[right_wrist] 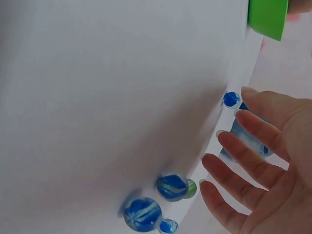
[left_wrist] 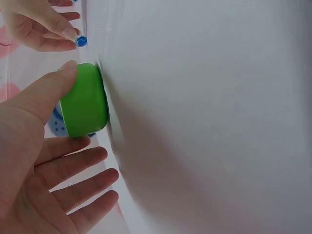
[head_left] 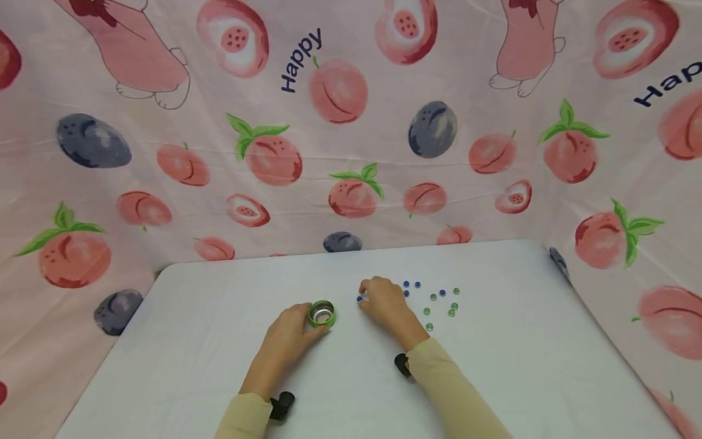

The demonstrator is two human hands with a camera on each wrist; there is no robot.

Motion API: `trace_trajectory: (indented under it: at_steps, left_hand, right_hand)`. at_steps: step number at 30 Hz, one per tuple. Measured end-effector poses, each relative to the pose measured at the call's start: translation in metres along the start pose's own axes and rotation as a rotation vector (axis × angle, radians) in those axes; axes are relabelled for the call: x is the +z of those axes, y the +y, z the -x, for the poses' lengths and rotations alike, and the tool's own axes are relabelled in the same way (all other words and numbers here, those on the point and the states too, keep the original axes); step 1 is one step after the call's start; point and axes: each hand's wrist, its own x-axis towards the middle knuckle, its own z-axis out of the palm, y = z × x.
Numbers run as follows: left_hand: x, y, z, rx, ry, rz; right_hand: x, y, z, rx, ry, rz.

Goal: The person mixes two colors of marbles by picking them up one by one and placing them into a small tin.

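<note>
A small green bowl (head_left: 322, 313) with a shiny silver inside stands upright on the white table. My left hand (head_left: 287, 337) holds it at the side between thumb and index finger (left_wrist: 66, 144); the other fingers are spread apart. To the right of the bowl, a blue glass marble (right_wrist: 231, 100) lies on the table. The thumb and index finger of my right hand (head_left: 386, 303) are right at this marble, spaced apart rather than closed round it. Its other fingers (right_wrist: 226, 204) are loosely extended. In the left wrist view, the blue marble (left_wrist: 81, 41) shows at those fingertips.
Several blue marbles (head_left: 406, 285) and several green marbles (head_left: 426, 311) are scattered on the table to the right of my right hand. A fruit-patterned cloth (head_left: 307, 152) hangs behind and beside the white table (head_left: 219, 292).
</note>
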Motion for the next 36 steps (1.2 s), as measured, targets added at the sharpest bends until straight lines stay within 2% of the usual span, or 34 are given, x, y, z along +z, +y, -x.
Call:
trace_trajectory:
  at_steps: [7, 21, 36]
  left_hand:
    - [0.002, -0.002, -0.003, 0.013, 0.017, -0.005]
    - [0.002, 0.001, -0.003, 0.008, 0.007, -0.011]
    - [0.003, 0.002, -0.002, 0.005, 0.006, -0.003]
  right_hand:
    - [0.003, -0.001, -0.005, 0.012, -0.015, 0.016]
    - [0.009, 0.001, -0.005, -0.015, 0.05, 0.049]
    - [0.01, 0.005, 0.002, -0.02, 0.09, 0.0]
